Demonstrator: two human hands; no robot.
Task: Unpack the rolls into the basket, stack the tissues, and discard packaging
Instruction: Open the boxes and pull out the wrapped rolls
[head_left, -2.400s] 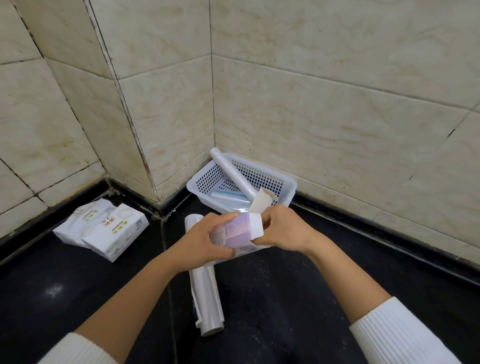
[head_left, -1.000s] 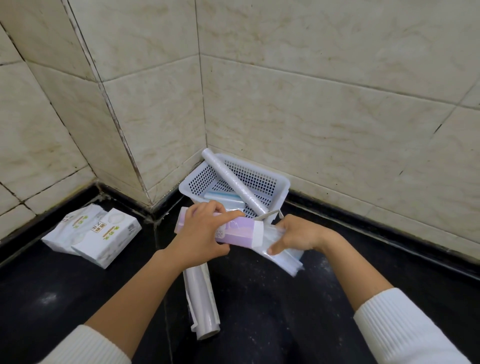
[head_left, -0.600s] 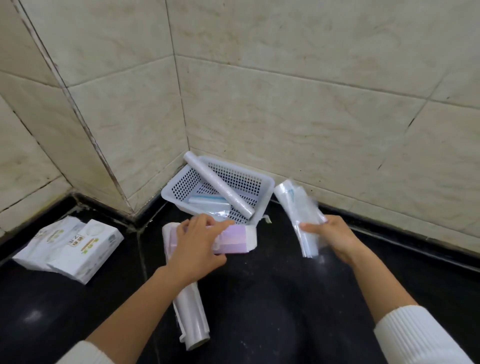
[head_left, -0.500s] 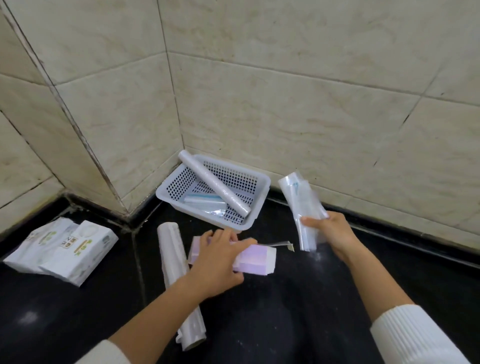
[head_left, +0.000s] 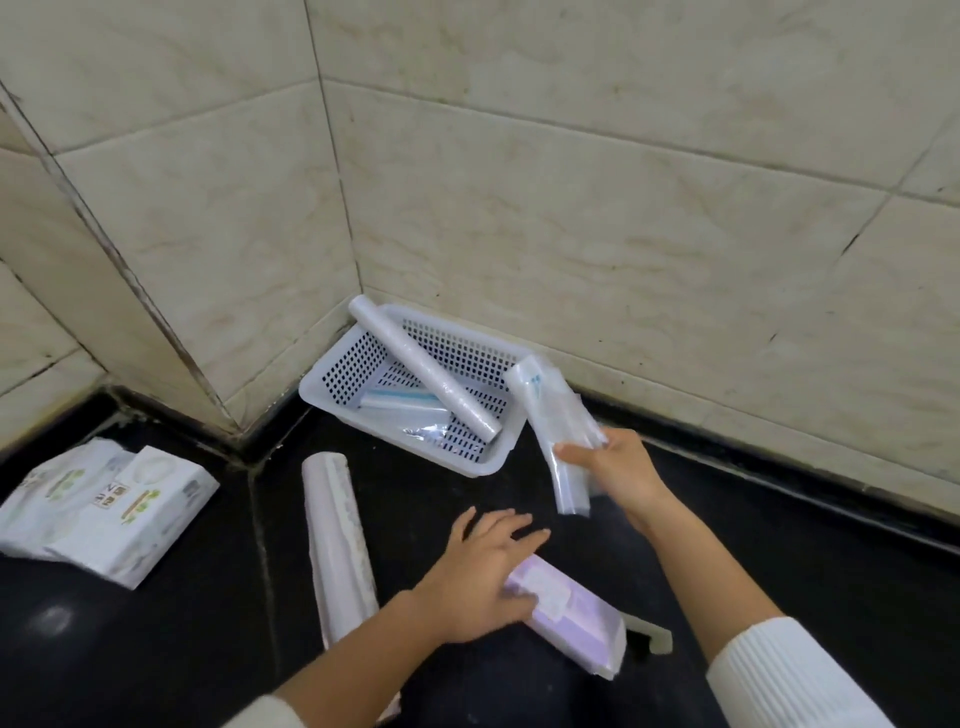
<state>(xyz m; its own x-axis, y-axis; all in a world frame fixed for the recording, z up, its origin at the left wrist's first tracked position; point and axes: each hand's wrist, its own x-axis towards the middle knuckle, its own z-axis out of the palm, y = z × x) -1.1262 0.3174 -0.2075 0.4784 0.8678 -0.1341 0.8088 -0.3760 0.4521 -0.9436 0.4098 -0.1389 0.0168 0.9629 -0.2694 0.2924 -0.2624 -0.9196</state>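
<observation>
Since the earlier frame, my left hand (head_left: 480, 574) had laid the purple box (head_left: 566, 618) on the floor and rested half-open on it, while my right hand (head_left: 613, 467) gripped the freed roll (head_left: 553, 436) beside the basket (head_left: 483, 462). I judged unpacking underway; next, drop that roll in.

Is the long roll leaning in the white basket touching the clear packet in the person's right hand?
Apart. The head view shows basket mesh between the roll and the clear packet held in the right hand.
</observation>
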